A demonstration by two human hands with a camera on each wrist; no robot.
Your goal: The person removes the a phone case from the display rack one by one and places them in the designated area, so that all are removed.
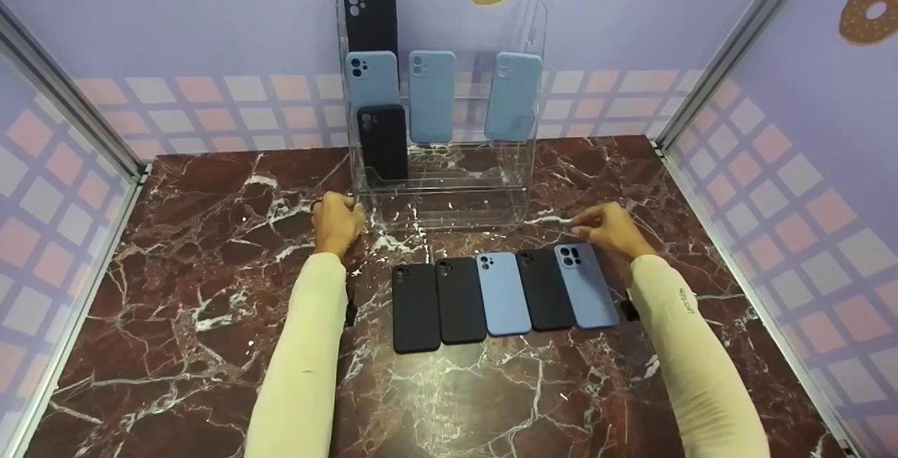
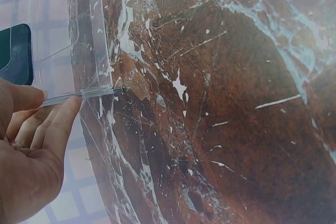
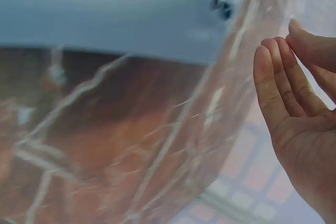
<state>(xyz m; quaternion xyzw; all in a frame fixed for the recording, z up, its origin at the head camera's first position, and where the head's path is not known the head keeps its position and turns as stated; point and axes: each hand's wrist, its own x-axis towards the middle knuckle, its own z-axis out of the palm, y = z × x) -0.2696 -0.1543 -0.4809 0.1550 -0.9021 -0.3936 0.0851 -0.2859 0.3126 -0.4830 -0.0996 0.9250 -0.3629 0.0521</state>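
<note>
Three walls (image 1: 210,30): lilac, pink and white checks; behind and either side.
One bench (image 1: 210,381): dark red marbling, white veins.
Rack (image 1: 449,189): clear, tiered, on bench at the back wall.
Left grip (image 1: 338,223): clamped on rack's left edge, thumb and fingers either side.
Right grip (image 1: 614,230): fingers nearly straight, thumb close to fingertips; just beyond the row's right end.
Rack cases (image 1: 432,97): five; left column black, pale blue, black; pale blue at middle and right.
Row cases (image 1: 504,294): five, flat on bench before rack; black, black, blue, black, blue.
</note>
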